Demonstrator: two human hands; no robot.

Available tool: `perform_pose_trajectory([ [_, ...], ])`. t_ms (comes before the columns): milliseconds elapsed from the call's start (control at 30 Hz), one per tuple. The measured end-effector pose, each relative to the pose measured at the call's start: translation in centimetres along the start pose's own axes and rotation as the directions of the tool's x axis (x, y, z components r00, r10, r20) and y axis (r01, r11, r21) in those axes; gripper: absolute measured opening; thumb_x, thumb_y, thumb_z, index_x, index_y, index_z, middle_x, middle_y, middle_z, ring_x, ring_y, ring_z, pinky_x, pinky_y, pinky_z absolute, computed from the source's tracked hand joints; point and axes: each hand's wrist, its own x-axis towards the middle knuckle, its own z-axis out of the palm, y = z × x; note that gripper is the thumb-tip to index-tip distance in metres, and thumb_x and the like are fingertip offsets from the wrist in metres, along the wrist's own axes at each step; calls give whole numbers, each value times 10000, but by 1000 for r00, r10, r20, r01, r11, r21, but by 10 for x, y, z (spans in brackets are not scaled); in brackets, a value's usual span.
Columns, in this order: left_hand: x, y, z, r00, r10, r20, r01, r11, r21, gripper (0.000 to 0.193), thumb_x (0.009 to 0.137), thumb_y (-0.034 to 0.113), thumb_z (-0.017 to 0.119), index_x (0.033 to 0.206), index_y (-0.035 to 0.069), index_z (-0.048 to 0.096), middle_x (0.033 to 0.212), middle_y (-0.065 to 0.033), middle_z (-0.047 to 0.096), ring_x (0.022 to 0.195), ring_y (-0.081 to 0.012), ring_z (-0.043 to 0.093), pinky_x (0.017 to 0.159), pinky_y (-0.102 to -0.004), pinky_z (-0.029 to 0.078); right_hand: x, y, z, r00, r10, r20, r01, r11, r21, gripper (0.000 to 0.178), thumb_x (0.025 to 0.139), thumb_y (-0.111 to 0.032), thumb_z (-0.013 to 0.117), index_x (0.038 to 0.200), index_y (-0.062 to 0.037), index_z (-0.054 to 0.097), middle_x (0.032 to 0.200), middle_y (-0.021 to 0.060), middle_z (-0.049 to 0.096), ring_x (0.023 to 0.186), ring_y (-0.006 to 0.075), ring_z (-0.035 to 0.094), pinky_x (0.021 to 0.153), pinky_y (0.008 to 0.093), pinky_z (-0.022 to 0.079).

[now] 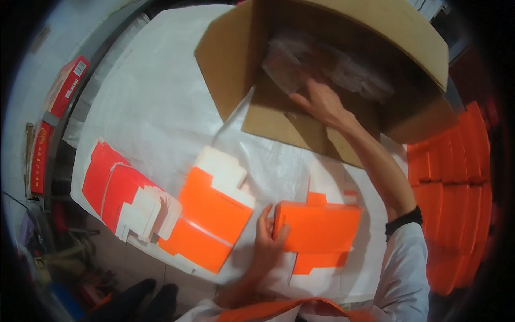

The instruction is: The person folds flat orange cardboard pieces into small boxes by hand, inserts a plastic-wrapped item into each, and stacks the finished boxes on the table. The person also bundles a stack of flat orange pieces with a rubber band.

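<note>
My left hand [269, 239] grips the left end of an orange carton [322, 226], its thumb on top. The carton lies over a flat carton blank [316, 264], whose orange and white flaps stick out above and below it. My right hand [322, 102] reaches into a large brown cardboard box [228, 64], thumb apart from the fingers. It is at some clear plastic bags [284, 61] inside; its fingertips are lost in shadow and plastic. Left of my left hand lies a banded stack of flat orange carton blanks [214, 214].
A banded stack of red and white carton blanks [110, 185] lies at the left on the white sheet [155, 80]. Orange cartons [448, 198] are piled at the right. Red boxes [43, 155] stand past the far-left edge.
</note>
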Motion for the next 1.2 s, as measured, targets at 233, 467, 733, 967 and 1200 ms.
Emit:
perform_pose_trajectory([
  [233, -6, -2, -11, 994, 100, 46, -105, 985, 133, 635, 842, 84, 572, 1329, -41, 183, 990, -120, 517, 837, -128, 515, 730, -262, 445, 73, -16, 88, 966, 67, -251, -119, 973, -199, 697, 657, -363, 713, 1258, -213, 396, 1291, 183, 355, 1139, 396, 407, 869, 491, 403],
  [467, -4, -9, -10, 994, 112, 12, -112, 978, 174, 528, 881, 147, 518, 1305, -41, 264, 1063, -107, 506, 917, -146, 510, 809, -278, 422, -22, 19, -20, 864, 489, 121, -124, -25, 992, 389, 804, -260, 629, 1115, -61, 506, 995, 45, 580, 954, 189, 560, 849, 318, 442],
  [733, -17, 6, 7, 978, 163, -129, -167, 986, -17, 488, 920, 229, 476, 1296, -17, 289, 1266, -113, 390, 1163, -191, 394, 995, -311, 301, -214, 24, -131, 673, 727, 138, 180, -342, 922, 413, 833, -145, 577, 1207, -60, 423, 1131, 103, 530, 1079, 250, 513, 937, 437, 435],
  [967, -56, 1, 24, 978, 162, -134, -170, 984, -51, 450, 940, 242, 438, 1300, 10, 298, 1227, -88, 400, 1118, -163, 417, 954, -292, 340, -293, -59, -113, 564, 825, 24, 237, -190, 953, 475, 859, -92, 529, 1284, -63, 318, 1213, 91, 455, 1123, 215, 472, 932, 383, 433],
  [1200, -75, -4, 23, 979, 158, -128, -170, 982, -85, 428, 940, 240, 436, 1289, 23, 314, 1208, -84, 425, 1094, -157, 443, 932, -299, 368, -329, -99, -105, 534, 834, 138, 48, -193, 980, 410, 936, -233, 427, 1293, -66, 314, 1227, 88, 450, 1177, 201, 417, 1011, 331, 324],
])
